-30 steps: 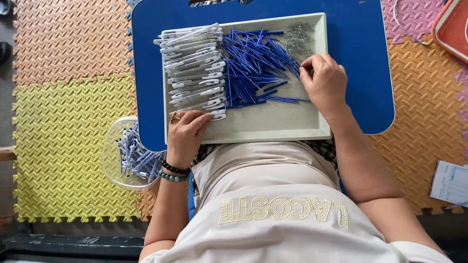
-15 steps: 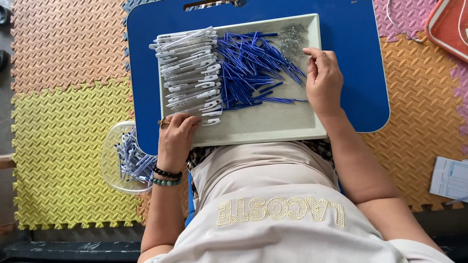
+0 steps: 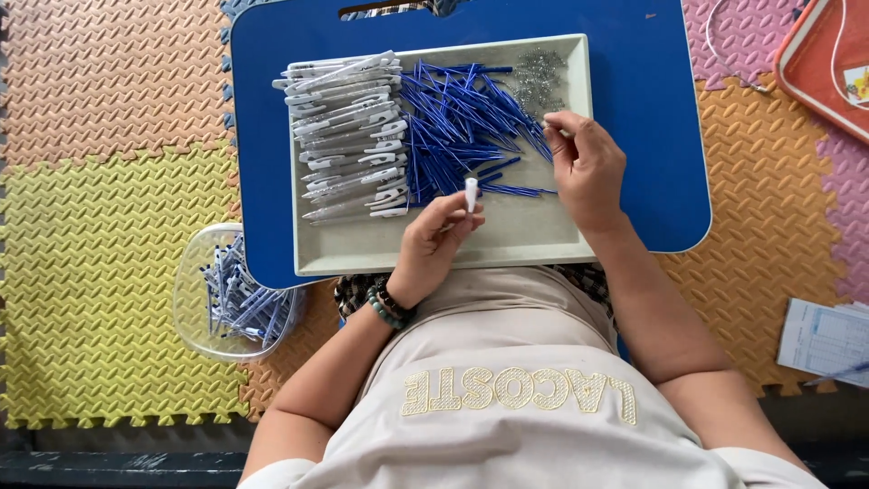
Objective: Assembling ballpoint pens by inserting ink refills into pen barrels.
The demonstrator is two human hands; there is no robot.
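Note:
A pale grey tray [image 3: 434, 258] lies on a blue lap desk [image 3: 652, 109] over my lap. In it are a stack of white pen barrels [image 3: 348, 136], a heap of blue refills [image 3: 462, 127] and a small pile of metal springs [image 3: 539, 72]. My left hand [image 3: 434, 244], with beaded bracelets on the wrist, holds one white barrel [image 3: 470, 193] upright over the tray's middle. My right hand [image 3: 587, 163] rests at the right edge of the refill heap, just below the springs, fingertips pinched on something small that I cannot make out.
A clear plastic bowl [image 3: 231, 294] with blue and white pens sits on the foam mats [image 3: 90, 254] to my left. A red tray [image 3: 824, 63] lies at the upper right, and a sheet of paper [image 3: 828, 340] at the right.
My left hand has left the near end of the white barrel stack and moved right to the tray's middle, now holding one barrel. My right hand has barely shifted.

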